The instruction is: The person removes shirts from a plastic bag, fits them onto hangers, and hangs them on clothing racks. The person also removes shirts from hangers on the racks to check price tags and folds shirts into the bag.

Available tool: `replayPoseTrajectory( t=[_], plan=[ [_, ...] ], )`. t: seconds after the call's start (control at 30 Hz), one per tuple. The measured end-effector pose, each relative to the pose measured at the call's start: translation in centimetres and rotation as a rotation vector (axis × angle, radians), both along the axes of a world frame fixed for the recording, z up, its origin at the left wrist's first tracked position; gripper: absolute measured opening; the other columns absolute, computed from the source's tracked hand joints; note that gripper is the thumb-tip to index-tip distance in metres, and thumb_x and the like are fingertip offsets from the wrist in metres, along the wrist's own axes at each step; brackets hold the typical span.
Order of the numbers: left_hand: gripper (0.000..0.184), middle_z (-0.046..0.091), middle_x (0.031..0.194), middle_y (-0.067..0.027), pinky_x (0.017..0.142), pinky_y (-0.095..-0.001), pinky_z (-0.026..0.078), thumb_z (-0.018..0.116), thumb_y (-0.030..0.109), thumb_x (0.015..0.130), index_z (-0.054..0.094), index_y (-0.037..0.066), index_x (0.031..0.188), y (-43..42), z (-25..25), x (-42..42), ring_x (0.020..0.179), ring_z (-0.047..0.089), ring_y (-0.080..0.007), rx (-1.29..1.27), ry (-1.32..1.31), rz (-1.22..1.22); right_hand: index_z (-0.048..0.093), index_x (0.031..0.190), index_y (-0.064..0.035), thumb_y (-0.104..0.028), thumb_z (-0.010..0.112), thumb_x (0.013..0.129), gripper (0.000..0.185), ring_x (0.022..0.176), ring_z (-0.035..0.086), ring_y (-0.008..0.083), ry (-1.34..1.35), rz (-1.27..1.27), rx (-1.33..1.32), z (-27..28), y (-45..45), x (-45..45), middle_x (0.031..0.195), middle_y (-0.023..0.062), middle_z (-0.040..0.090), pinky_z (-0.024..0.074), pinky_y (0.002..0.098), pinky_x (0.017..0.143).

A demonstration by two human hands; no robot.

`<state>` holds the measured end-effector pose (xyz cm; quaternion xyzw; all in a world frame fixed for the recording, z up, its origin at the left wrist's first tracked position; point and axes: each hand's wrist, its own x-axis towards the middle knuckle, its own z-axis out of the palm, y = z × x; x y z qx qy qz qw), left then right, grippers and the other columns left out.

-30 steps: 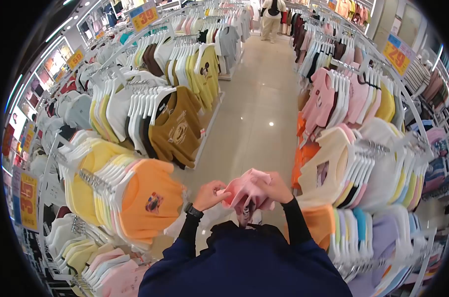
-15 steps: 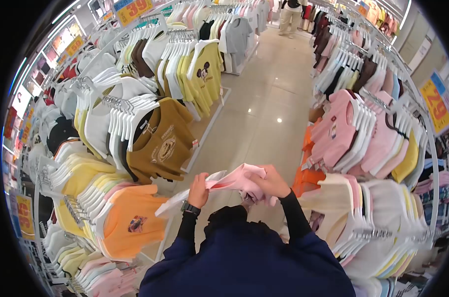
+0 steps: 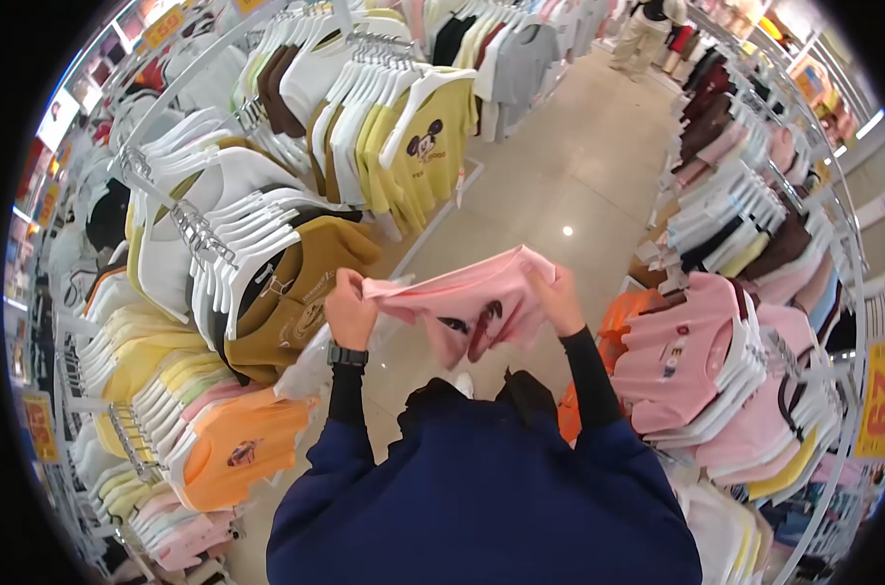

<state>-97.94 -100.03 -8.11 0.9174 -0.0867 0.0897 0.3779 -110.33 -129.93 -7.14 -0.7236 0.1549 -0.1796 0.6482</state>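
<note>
A pink garment (image 3: 462,307) with a dark printed figure is stretched between my two hands above the aisle. My left hand (image 3: 351,310), with a black watch (image 3: 348,355) on its wrist, grips the garment's left end. On the other side my right hand (image 3: 556,300) has its fingers closed on the right end. Something white and translucent (image 3: 311,369) hangs below my left hand, beside the rack. The brown shirt (image 3: 306,292) on hangers is just left of my left hand.
Racks of hung shirts line both sides, with an orange shirt (image 3: 242,448) at lower left and pink shirts (image 3: 676,356) at right. The tiled floor (image 3: 559,185) runs between them. A person (image 3: 642,39) stands at the far end.
The bunched pink garment is now spread wide, its print showing. Both hands have moved up and farther apart. The view has turned, and the racks stand closer.
</note>
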Motion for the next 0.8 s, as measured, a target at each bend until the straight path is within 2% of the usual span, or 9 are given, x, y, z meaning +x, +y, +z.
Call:
replayPoseTrajectory(
  t=[0.1,0.13,0.27,0.37,0.47,0.57,0.6,0.7,0.8],
  plan=[
    [0.019,0.064,0.067,-0.012,0.058,-0.0337,0.048,0.073,0.015,0.075,0.059,0.003,0.081,-1.8,-0.2,2.9,0.062,0.065,-0.0231,-0.099,-0.026,0.022,0.068,0.098,0.0019,-0.024,0.064,0.093,0.027,0.073,0.049,0.0031,-0.051,0.022,0.035,-3.0,-4.1,5.6,0.08,-0.0064,0.059,0.041,0.0211,0.063],
    [0.015,0.065,0.067,-0.009,0.059,-0.0298,0.048,0.073,0.013,0.078,0.065,0.001,0.084,-3.0,0.1,3.5,0.062,0.064,-0.0156,-0.133,0.001,0.002,0.068,0.099,0.002,-0.024,0.064,0.094,0.027,0.074,0.049,0.0031,-0.027,0.023,0.002,-3.4,-5.5,7.4,0.08,-0.0062,0.059,0.0412,0.0211,0.063],
    [0.018,0.065,0.07,-0.0012,0.057,-0.0251,0.046,0.063,0.011,0.088,0.069,-0.001,0.1,-8.0,-2.1,7.1,0.061,0.06,-0.0102,-0.5,0.038,-0.136,0.069,0.1,0.0026,-0.021,0.064,0.092,0.025,0.073,0.05,0.0045,-0.025,0.056,0.071,-4.2,-9.9,13.7,0.079,-0.0041,0.061,0.0426,0.0227,0.063],
    [0.021,0.062,0.072,0.0014,0.056,-0.0219,0.043,0.056,0.013,0.092,0.068,0.0,0.102,-11.5,-2.2,9.1,0.06,0.057,-0.0085,-0.792,0.447,-0.003,0.069,0.099,0.0021,-0.022,0.064,0.093,0.026,0.07,0.048,0.004,-0.067,0.13,0.185,-3.8,-13.4,17.7,0.078,-0.0044,0.06,0.0418,0.0226,0.061],
    [0.024,0.06,0.074,0.0024,0.054,-0.0187,0.038,0.048,0.015,0.095,0.066,0.002,0.104,-14.0,-2.7,11.3,0.06,0.052,-0.0048,-1.022,0.515,0.105,0.069,0.1,0.0011,-0.024,0.063,0.094,0.027,0.074,0.053,0.003,-0.032,0.312,0.177,-3.9,-17.7,21.0,0.08,-0.003,0.062,0.043,0.0218,0.062],
    [0.025,0.059,0.074,0.0029,0.052,-0.0196,0.036,0.045,0.018,0.097,0.063,0.001,0.102,-19.2,-0.8,12.5,0.059,0.05,-0.0039,-0.934,0.395,0.312,0.07,0.097,-0.0001,-0.021,0.065,0.091,0.022,0.068,0.05,0.004,0.122,0.517,0.129,-3.1,-21.0,23.3,0.074,-0.0031,0.06,0.0413,0.0229,0.059],
    [0.02,0.059,0.074,0.0036,0.052,-0.0205,0.036,0.05,0.017,0.096,0.064,0.003,0.095,-20.7,-0.2,12.7,0.06,0.05,-0.0042,-0.914,0.368,0.294,0.07,0.095,0.0002,-0.019,0.065,0.091,0.02,0.069,0.052,0.0051,0.159,0.621,0.073,-2.5,-22.0,24.0,0.073,-0.0017,0.062,0.0418,0.0227,0.061],
    [0.018,0.06,0.073,0.0035,0.056,-0.0221,0.041,0.056,0.017,0.093,0.065,0.002,0.09,-21.2,-4.1,13.9,0.066,0.056,-0.0054,-0.607,0.212,0.3,0.07,0.093,0.0016,-0.018,0.063,0.092,0.02,0.071,0.052,0.0056,0.008,0.796,0.057,-2.4,-23.0,26.0,0.074,-0.0012,0.063,0.042,0.0228,0.062],
    [0.018,0.062,0.071,0.0019,0.062,-0.0246,0.045,0.061,0.016,0.091,0.066,0.0,0.088,-23.0,-4.6,13.7,0.071,0.06,-0.006,-0.108,-0.036,0.513,0.07,0.093,0.0017,-0.016,0.063,0.092,0.019,0.071,0.052,0.0052,0.028,0.869,0.098,-2.1,-23.1,27.3,0.074,-0.0003,0.063,0.0422,0.0233,0.063]
  ],
)
